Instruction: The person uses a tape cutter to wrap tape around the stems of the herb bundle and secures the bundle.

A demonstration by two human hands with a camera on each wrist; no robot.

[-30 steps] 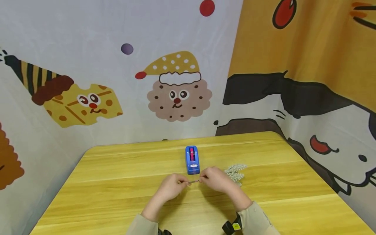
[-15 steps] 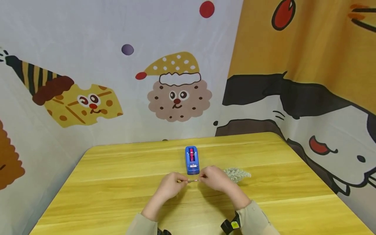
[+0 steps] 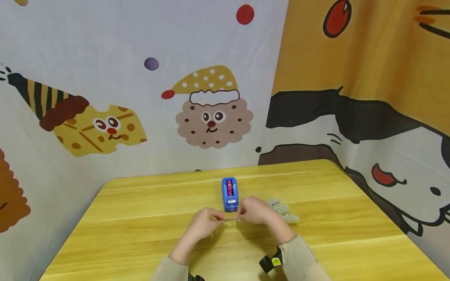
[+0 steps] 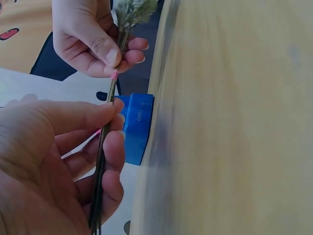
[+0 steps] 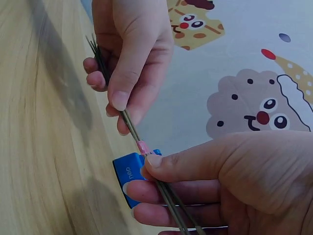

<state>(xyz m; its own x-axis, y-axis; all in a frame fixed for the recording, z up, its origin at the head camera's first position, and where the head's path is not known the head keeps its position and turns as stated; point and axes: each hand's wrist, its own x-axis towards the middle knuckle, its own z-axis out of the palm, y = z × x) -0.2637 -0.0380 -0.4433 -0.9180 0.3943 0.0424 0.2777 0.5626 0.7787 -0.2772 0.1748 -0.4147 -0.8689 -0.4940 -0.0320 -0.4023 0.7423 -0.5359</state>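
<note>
A thin bundle of dried grass stems (image 4: 112, 90) runs between both hands above the table. My left hand (image 3: 205, 225) pinches it between thumb and fingers, the cut ends trailing past the palm. Closer to the fluffy pale-green heads (image 3: 283, 210), my right hand (image 3: 256, 211) pinches the stems too. A band of pink tape (image 5: 142, 147) wraps the bundle beside the right thumb tip, between the two hands. Just beyond the hands stands a blue tape dispenser (image 3: 230, 194) with a pink roll in it. The right hand partly hides the upper stems in the head view.
The yellow wood-grain table (image 3: 147, 210) extends to both sides of the hands. Behind it hangs a cartoon-printed curtain (image 3: 197, 39), close to the far edge. Dark wrist cameras, one being the right camera (image 3: 270, 263), sit at the sleeves.
The fluffy heads have shifted and turned beside the right hand as the bundle rolls. The right hand has moved slightly left, and both hands keep their pinch. The dispenser stays in place.
</note>
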